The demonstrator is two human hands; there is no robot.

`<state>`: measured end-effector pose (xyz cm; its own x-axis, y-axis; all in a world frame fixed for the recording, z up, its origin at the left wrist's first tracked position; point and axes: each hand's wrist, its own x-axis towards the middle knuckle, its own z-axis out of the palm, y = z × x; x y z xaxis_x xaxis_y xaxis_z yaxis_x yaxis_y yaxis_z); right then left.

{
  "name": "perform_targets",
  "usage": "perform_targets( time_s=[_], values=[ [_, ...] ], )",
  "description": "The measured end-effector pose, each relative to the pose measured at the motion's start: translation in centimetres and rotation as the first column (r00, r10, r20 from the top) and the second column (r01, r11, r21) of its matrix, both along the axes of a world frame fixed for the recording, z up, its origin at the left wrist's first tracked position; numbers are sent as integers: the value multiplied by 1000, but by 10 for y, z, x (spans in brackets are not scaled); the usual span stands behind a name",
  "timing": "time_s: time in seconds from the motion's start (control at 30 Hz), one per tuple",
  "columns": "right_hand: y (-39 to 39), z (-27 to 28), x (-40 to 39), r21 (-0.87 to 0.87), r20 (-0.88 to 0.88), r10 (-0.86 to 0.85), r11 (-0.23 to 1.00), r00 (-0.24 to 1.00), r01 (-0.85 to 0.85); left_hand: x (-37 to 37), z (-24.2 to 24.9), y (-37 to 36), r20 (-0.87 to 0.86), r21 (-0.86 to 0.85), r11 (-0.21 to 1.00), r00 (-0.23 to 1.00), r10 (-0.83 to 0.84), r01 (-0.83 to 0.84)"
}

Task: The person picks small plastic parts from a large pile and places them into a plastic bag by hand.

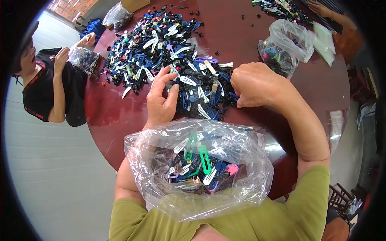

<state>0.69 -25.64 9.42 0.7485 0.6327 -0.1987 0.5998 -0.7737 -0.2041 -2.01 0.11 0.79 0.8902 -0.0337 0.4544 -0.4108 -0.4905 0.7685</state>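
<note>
A heap of hair clips (pixel 155 52), mostly black, navy and white, is spread over the table, and a smaller part of it lies between my hands. My left hand (pixel 163 98) rests at the left edge of this part, thumb and fingers apart. On the right, my right hand (pixel 257 84) is curled closed beside the clips; what its fingers hold, if anything, is hidden. Close to my chest, a clear plastic bag (pixel 140 172) stands wide at the mouth. Inside it are many clips, among them a green hair clip (pixel 205 160) and a pink clip (pixel 232 169).
The round red table (pixel 120 110) carries another filled clear bag (pixel 286 44) and flat plastic bags (pixel 324 42) at right. A person in black (pixel 56 80) sits at left by a small bag (pixel 82 58). Another person's hand (pixel 320 9) is at the far right pile.
</note>
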Motion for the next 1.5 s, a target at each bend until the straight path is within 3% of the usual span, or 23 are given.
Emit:
perform_targets(
  time_s=[0.13, 0.23, 0.33, 0.43, 0.47, 0.53, 0.6, 0.63, 0.67, 0.7, 0.8, 0.87, 0.93, 1.03, 1.23, 1.43, 1.5],
  values=[
    [-6, 10, 7, 7, -141, 4, 1000, 990, -3, 0, 1, 0, 10, 16, 1000, 1000, 4, -4],
    [-17, 24, 9, 264, -185, -21, 962, 983, 70, 2, -1, 1, 43, 17, 1000, 999, -4, 3],
    [-11, 36, -1, 672, -291, -59, 698, 955, 248, -2, 5, -1, 6, 20, 1000, 1000, 19, -19],
    [-2, 47, -28, 835, -360, 247, 515, 900, 193, -1, 4, -2, -15, 9, 1000, 1000, 22, -22],
    [0, 44, -31, 858, -298, 354, 505, 887, 86, 1, -1, -1, -19, -15, 1000, 1000, 21, -21],
    [4, 49, -33, 798, -321, 363, 601, 875, 43, 1, -2, 0, -14, -2, 1000, 1000, 15, -15],
    [13, 23, -19, 862, -44, 115, 506, 992, -20, -1, 2, 0, 10, 72, 997, 1000, 10, -11],
    [14, 21, -13, 823, -98, -22, 560, 995, 93, -1, 3, -1, -1, 64, 998, 1000, 5, -5],
    [12, 1, 4, 797, 17, -77, 603, 997, 33, -2, 4, 0, 16, 123, 992, 1000, 4, -6],
    [12, -17, 13, 784, -37, -109, 614, 993, 96, -1, 3, 0, 48, 212, 977, 999, 7, -17],
    [25, -43, 19, 777, 1, -34, 629, 999, 20, 0, 0, 0, 86, 366, 930, 996, -12, -21],
    [35, -51, 11, 711, 217, -42, 691, 975, -128, -1, 1, -1, 94, 402, 916, 995, -28, -12],
    [44, -59, 9, 660, 357, -68, 724, 932, -200, -3, 2, -2, 96, 386, 922, 995, -26, -13],
    [49, -64, 8, 637, 410, -63, 734, 910, -236, -3, 4, -4, 98, 358, 934, 995, -25, -12],
    [49, -59, 2, 630, 389, -52, 743, 920, -225, -2, 7, -5, 80, 240, 971, 997, -17, -3],
    [48, -59, 6, 681, 442, -58, 672, 895, -292, -1, 8, -4, 39, 32, 997, 997, -68, 67],
    [46, -56, 7, 785, 242, -84, 602, 967, -144, -1, 9, -4, 63, 9, 997, 995, -76, 76]
  ],
)
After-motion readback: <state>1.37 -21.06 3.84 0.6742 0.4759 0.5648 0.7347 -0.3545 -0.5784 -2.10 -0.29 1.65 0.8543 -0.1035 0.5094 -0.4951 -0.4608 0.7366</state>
